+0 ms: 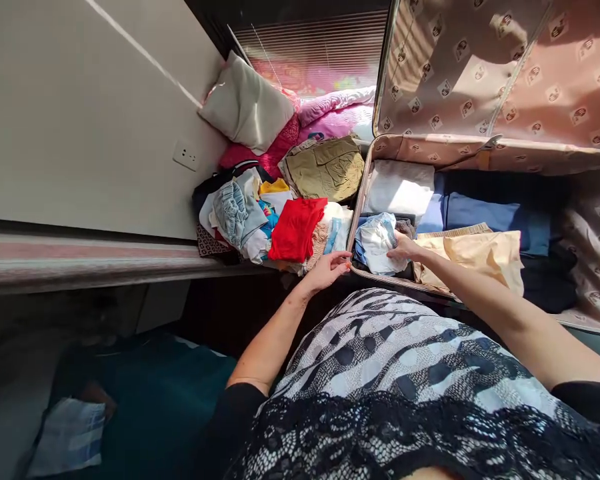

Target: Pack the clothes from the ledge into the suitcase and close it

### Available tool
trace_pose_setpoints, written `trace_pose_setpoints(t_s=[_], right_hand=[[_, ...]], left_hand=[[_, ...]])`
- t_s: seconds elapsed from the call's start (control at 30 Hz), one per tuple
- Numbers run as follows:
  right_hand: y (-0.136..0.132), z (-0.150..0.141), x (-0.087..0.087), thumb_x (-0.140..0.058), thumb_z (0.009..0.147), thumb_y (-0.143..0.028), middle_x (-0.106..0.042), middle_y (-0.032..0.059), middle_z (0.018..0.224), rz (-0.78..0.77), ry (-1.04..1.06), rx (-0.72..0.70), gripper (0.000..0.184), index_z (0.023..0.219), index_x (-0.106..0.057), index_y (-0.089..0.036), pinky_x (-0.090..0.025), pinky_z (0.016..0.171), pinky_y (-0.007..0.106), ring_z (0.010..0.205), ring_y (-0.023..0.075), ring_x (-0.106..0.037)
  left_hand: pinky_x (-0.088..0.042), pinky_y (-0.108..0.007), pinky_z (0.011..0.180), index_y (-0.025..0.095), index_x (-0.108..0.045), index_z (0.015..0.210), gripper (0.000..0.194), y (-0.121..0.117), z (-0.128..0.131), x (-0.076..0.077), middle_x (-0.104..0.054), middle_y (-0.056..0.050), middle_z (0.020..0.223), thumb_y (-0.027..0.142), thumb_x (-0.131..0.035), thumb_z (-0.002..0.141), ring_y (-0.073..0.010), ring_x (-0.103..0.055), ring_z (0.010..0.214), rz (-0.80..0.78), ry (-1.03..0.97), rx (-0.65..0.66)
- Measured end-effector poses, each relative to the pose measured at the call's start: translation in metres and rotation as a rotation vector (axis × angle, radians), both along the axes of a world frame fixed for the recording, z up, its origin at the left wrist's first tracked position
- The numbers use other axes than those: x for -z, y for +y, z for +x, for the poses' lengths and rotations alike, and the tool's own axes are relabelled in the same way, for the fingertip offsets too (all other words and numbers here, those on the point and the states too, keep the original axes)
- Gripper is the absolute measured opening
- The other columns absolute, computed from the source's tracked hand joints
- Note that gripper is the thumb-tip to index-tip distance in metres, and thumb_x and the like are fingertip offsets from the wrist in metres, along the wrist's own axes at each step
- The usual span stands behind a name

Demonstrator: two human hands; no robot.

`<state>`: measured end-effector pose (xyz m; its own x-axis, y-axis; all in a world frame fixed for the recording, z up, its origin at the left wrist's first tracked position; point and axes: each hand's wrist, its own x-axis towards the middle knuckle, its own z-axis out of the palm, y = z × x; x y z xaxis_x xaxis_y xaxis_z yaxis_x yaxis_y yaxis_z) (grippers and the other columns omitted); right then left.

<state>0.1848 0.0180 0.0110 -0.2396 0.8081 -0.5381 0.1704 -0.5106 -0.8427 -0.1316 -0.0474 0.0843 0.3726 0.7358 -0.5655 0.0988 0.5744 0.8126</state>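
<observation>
At the far left, a wall socket [186, 155] is seen on the pale wall, above a ledge. Against the wall a grey pillow [247, 107] is propped, with pink bedding behind it. In front of it a heap of folded clothes [240, 213] is spread on the bed, a red garment [296, 228] lying at the heap's near edge and a khaki garment [326, 168] at its far edge. The left hand [329, 269] is held open and empty, just beside the near left corner of the suitcase [575, 317]. A pale blue-and-white garment [376, 241] lies inside that corner and is pressed down by the right hand [405, 248], fingers flat on it rather than clenched. Further right, a cream garment [485, 255] and dark blue fabric [500, 217] are packed. The raised lid lining [470, 67] is printed with small repeated logos; no writing can be read.
</observation>
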Motion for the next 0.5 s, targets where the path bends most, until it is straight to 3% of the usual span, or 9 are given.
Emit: trace_pose_setpoints(t_s=[0.1, 0.27, 0.4, 0.5], right_hand=[[0.005, 0.001, -0.006, -0.083, 0.043, -0.001, -0.071, -0.0034, 0.080, -0.110, 0.020, 0.003, 0.056, 0.095, -0.069, -0.018, -0.059, 0.074, 0.029, 0.077, 0.0166, -0.063], [0.009, 0.015, -0.031, -0.086, 0.037, -0.008, -0.072, -0.0033, 0.074, -0.365, 0.241, 0.087, 0.062, 0.093, -0.064, -0.022, -0.061, 0.065, 0.033, 0.067, 0.0189, -0.066], [0.008, 0.046, -0.051, -0.089, 0.039, -0.010, -0.076, -0.0007, 0.080, -0.322, 0.293, 0.194, 0.063, 0.096, -0.065, -0.022, -0.061, 0.065, 0.032, 0.067, 0.0185, -0.068], [0.010, 0.074, -0.058, -0.088, 0.041, -0.012, -0.078, 0.0021, 0.084, -0.193, 0.325, 0.374, 0.062, 0.099, -0.068, -0.021, -0.062, 0.068, 0.035, 0.071, 0.0205, -0.070]], left_hand=[[-0.063, -0.037, 0.097, 0.015, -0.077, 0.129, 0.072, -0.001, -0.002, -0.003, -0.083, -0.014, 0.115, 0.062, -0.098, 0.079, -0.0238, -0.081, 0.101, 0.007, 0.044, -0.058], [-0.065, -0.037, 0.094, 0.015, -0.079, 0.128, 0.082, -0.003, 0.000, -0.005, -0.084, -0.016, 0.118, 0.072, -0.098, 0.072, -0.0265, -0.083, 0.102, -0.008, 0.058, -0.074], [-0.066, -0.039, 0.098, 0.016, -0.081, 0.126, 0.079, 0.000, 0.007, -0.009, -0.085, -0.015, 0.118, 0.073, -0.096, 0.074, -0.0266, -0.083, 0.103, 0.002, 0.051, -0.061], [-0.066, -0.038, 0.097, 0.016, -0.082, 0.124, 0.080, 0.003, 0.012, -0.011, -0.085, -0.015, 0.118, 0.075, -0.096, 0.073, -0.0261, -0.083, 0.102, 0.000, 0.072, -0.052]])
